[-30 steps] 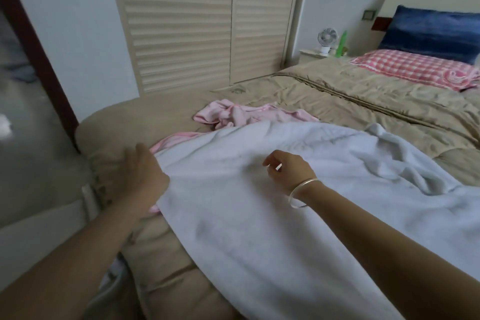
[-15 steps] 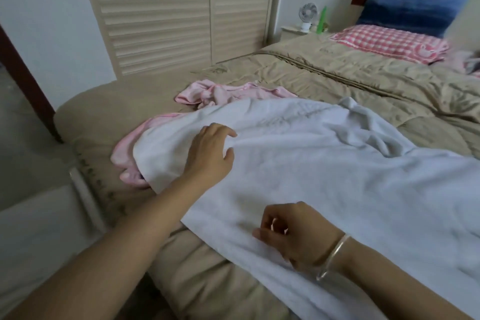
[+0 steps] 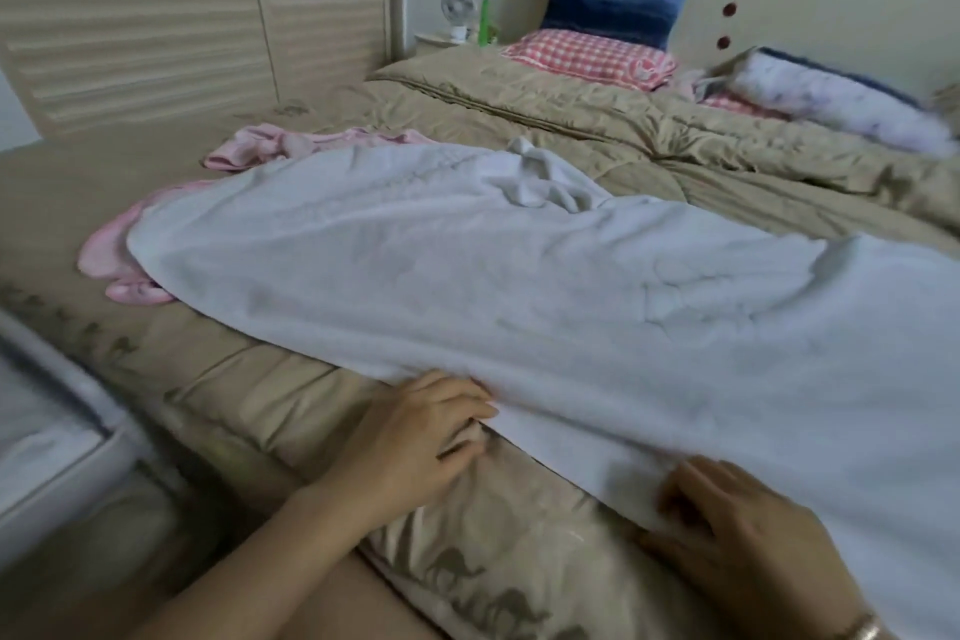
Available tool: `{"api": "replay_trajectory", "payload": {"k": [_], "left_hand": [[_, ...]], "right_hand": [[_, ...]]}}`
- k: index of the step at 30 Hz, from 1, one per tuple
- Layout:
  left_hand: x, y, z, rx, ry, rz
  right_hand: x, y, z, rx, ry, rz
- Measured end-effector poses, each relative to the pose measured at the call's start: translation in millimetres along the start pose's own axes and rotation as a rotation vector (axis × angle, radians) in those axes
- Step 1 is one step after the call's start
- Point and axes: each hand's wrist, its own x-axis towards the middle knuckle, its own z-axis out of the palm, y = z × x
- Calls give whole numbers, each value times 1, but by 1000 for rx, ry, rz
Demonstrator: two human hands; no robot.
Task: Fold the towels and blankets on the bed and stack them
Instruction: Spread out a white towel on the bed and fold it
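A large white towel (image 3: 493, 276) lies spread across the near part of the bed (image 3: 675, 156), rumpled at its far edge. Under its left end lies a crumpled pink towel (image 3: 111, 265), which shows again beyond it. My left hand (image 3: 415, 437) is at the towel's near hem, fingers curled round the edge. My right hand (image 3: 743, 546) pinches the same hem farther right, fingertips tucked under the cloth; a bracelet is on that wrist.
The bed carries a tan quilt with a camel print. At the head lie a red-checked pillow (image 3: 587, 57), a blue cushion (image 3: 618, 5) and a white fluffy cushion (image 3: 836, 104). A nightstand with a small fan (image 3: 457, 10) stands by louvred wardrobe doors (image 3: 156, 16). A white container (image 3: 47, 437) sits at lower left.
Both hands came off the top of the white towel and drew back to its near hem, which they now hold. The view swung right and closer to the bed.
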Motion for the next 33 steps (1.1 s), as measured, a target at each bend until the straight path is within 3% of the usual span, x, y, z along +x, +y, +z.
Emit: {"api": "replay_trajectory", "payload": {"k": [5,9,13,16,20,24,29,33], "left_hand": [[7,11,-8,183,30,15],[2,27,-45,-23,-382,-209],[-2,44,-47,190,-692,-314],[7,73,-28,302,-610,-298],[18,150,21,-26,-409,-214],[16,237,90,-246,-472,17],[15,300,137,-133,-273,275],[18,307,160,30,-137,443]], "right_hand": [[-32,9,-1,-58,145,-46],[-56,0,-18,209,72,-109],[-85,0,-16,249,46,-121],[-110,12,-16,319,47,-103],[-148,54,-28,247,198,24],[-201,113,-40,38,303,218],[-260,183,-43,-256,358,566],[-283,217,-52,-248,403,751]]}}
